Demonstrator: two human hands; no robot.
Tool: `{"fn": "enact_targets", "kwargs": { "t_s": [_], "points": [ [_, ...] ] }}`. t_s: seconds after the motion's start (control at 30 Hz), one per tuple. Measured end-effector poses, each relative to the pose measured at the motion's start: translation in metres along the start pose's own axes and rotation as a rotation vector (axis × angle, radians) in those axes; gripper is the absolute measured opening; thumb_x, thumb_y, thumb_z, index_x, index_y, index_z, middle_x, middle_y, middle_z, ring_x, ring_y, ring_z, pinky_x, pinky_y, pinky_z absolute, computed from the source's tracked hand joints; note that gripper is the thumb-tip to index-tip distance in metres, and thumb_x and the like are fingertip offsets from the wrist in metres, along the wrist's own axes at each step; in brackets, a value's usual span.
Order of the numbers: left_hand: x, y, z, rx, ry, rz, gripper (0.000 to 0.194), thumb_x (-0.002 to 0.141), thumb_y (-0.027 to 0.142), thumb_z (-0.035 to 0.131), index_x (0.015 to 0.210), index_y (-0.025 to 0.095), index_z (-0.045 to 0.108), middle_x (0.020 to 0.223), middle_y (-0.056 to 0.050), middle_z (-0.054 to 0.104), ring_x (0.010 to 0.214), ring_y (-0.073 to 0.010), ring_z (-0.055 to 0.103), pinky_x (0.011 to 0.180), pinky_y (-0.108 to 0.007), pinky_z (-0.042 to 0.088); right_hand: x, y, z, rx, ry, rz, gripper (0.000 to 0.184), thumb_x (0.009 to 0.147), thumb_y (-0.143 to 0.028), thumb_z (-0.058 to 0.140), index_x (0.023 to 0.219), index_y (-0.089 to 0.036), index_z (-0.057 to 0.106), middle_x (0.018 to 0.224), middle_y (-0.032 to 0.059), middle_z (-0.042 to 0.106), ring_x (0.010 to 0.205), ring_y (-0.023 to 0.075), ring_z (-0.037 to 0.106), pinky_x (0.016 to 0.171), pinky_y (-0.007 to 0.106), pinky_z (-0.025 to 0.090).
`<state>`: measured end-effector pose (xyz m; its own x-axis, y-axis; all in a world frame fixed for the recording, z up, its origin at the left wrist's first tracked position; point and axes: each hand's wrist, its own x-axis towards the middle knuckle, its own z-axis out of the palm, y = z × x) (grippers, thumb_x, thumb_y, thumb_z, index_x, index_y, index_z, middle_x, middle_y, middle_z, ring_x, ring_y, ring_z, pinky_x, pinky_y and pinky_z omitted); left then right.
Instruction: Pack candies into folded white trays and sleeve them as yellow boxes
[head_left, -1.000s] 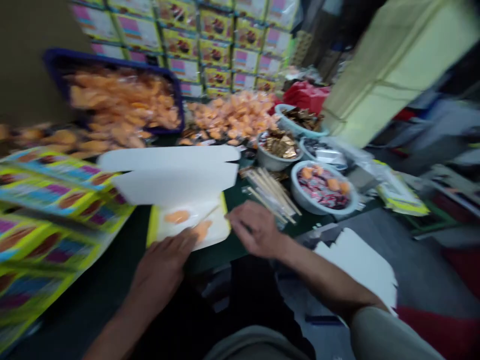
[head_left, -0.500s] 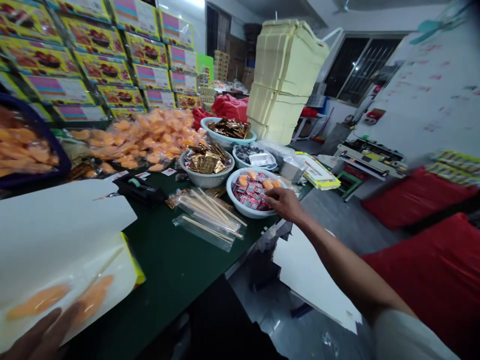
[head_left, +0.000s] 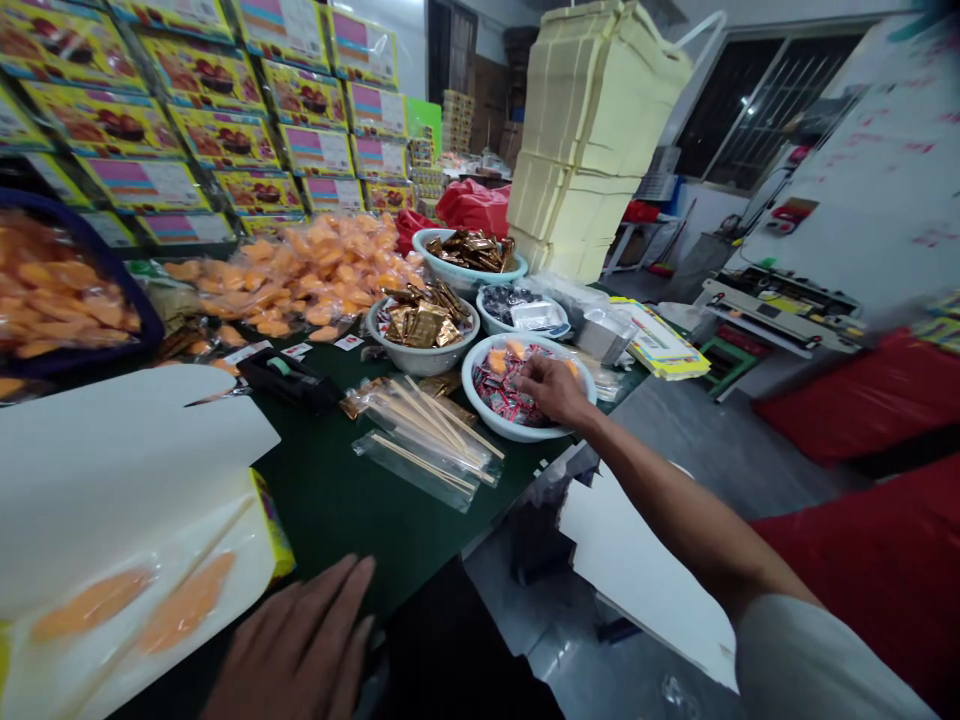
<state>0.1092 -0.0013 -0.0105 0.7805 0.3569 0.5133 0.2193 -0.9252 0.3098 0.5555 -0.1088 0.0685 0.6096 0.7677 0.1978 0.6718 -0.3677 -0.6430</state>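
My right hand (head_left: 555, 388) reaches into a pale blue bowl (head_left: 480, 412) of small red and blue printed packets (head_left: 517, 405), with a few orange pieces (head_left: 496, 361) among them. Its fingers are bent together over the packets; what they pinch, if anything, is hidden. My left hand (head_left: 296, 640) lies with its fingers stretched out near the table's front edge, holding nothing. Beside it stands an open white-lined box (head_left: 217, 420) with a yellow side. Inside are two wrapped orange pieces (head_left: 187, 603) and a thin wooden stick (head_left: 217, 545).
Wrapped chopsticks (head_left: 427, 435) and a black tape dispenser (head_left: 287, 380) lie mid-table. Behind stand bowls of gold packets (head_left: 424, 325), a heap of orange pieces (head_left: 330, 265), stacked printed boxes (head_left: 225, 135) and a tall cream stack (head_left: 577, 150). White card sheets (head_left: 645, 580) sit below on the right.
My left hand has moved from the open box rightward to the table's front edge. My right hand has moved further in over the bowl of packets. The view has shifted slightly.
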Motion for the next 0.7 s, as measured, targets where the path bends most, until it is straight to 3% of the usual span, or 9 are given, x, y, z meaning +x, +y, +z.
{"fn": "enact_targets", "kwargs": {
  "t_s": [0.07, 0.17, 0.2, 0.27, 0.37, 0.53, 0.6, 0.7],
  "points": [
    [0.046, 0.032, 0.017, -0.236, -0.010, -0.116, 0.058, 0.099, 0.037, 0.064, 0.156, 0.040, 0.052, 0.144, -0.006, 0.071, 0.120, -0.0305, 0.073, 0.105, -0.050, 0.059, -0.011, -0.007, -0.008, 0.147, 0.019, -0.003, 0.030, 0.093, -0.047, 0.066, 0.085, -0.020, 0.059, 0.072, -0.0006, 0.064, 0.065, 0.0140, 0.055, 0.063, 0.025, 0.044],
    [0.111, 0.072, 0.042, -0.800, -0.101, -0.488, 0.070, 0.098, 0.052, 0.065, 0.162, 0.033, 0.042, 0.149, -0.012, 0.065, 0.102, -0.0251, 0.079, 0.082, -0.040, 0.068, -0.050, -0.032, -0.007, 0.509, -0.171, -0.037, 0.041, 0.084, -0.056, 0.081, 0.084, -0.020, 0.062, 0.071, -0.0003, 0.065, 0.062, 0.0140, 0.056, 0.060, 0.026, 0.046],
    [0.128, 0.082, 0.050, -0.975, -0.140, -0.573, 0.077, 0.096, 0.058, 0.066, 0.163, 0.029, 0.041, 0.144, -0.014, 0.068, 0.095, -0.0254, 0.079, 0.074, -0.039, 0.068, -0.066, -0.042, -0.002, 0.588, -0.256, -0.050, 0.041, 0.084, -0.056, 0.083, 0.085, -0.019, 0.065, 0.072, 0.0003, 0.067, 0.064, 0.0144, 0.058, 0.062, 0.026, 0.047],
    [0.149, 0.095, 0.064, -1.182, -0.233, -0.647, 0.080, 0.090, 0.065, 0.068, 0.154, 0.018, 0.054, 0.120, -0.015, 0.077, 0.084, -0.0270, 0.080, 0.060, -0.035, 0.065, -0.095, -0.057, 0.008, 0.640, -0.402, -0.086, 0.035, 0.089, -0.051, 0.080, 0.085, -0.019, 0.069, 0.075, 0.0006, 0.069, 0.066, 0.0139, 0.060, 0.063, 0.025, 0.047],
    [0.151, 0.095, 0.077, -1.212, -0.305, -0.688, 0.070, 0.083, 0.069, 0.072, 0.123, 0.011, 0.074, 0.085, -0.010, 0.077, 0.066, -0.0255, 0.076, 0.050, -0.032, 0.059, -0.111, -0.058, 0.010, 0.512, -0.479, -0.160, 0.019, 0.096, -0.037, 0.072, 0.099, -0.019, 0.077, 0.086, 0.0021, 0.076, 0.074, 0.0149, 0.067, 0.067, 0.025, 0.050],
    [0.129, 0.064, 0.087, -1.183, -0.264, -0.816, 0.060, 0.081, 0.066, 0.077, 0.108, 0.013, 0.076, 0.080, -0.009, 0.078, 0.056, -0.0193, 0.070, 0.051, -0.029, 0.056, -0.064, -0.014, -0.027, -0.092, -0.123, -0.135, 0.017, 0.095, -0.022, 0.068, 0.105, -0.017, 0.082, 0.099, 0.0077, 0.081, 0.087, 0.0201, 0.070, 0.080, 0.030, 0.050],
    [0.124, 0.051, 0.089, -1.192, -0.263, -0.833, 0.057, 0.080, 0.065, 0.078, 0.105, 0.013, 0.077, 0.079, -0.009, 0.078, 0.057, -0.0186, 0.069, 0.052, -0.029, 0.057, -0.039, 0.001, -0.039, -0.261, -0.169, -0.094, 0.018, 0.092, -0.020, 0.071, 0.105, -0.018, 0.083, 0.100, 0.0076, 0.081, 0.087, 0.0205, 0.070, 0.079, 0.030, 0.048],
    [0.118, 0.038, 0.091, -1.231, -0.275, -0.822, 0.055, 0.082, 0.064, 0.078, 0.104, 0.014, 0.078, 0.082, -0.009, 0.078, 0.063, -0.0197, 0.071, 0.057, -0.031, 0.059, -0.016, 0.013, -0.052, -0.301, -0.241, -0.051, 0.022, 0.089, -0.016, 0.071, 0.106, -0.019, 0.084, 0.098, 0.0053, 0.082, 0.084, 0.0196, 0.071, 0.075, 0.027, 0.048]
  ]
}}
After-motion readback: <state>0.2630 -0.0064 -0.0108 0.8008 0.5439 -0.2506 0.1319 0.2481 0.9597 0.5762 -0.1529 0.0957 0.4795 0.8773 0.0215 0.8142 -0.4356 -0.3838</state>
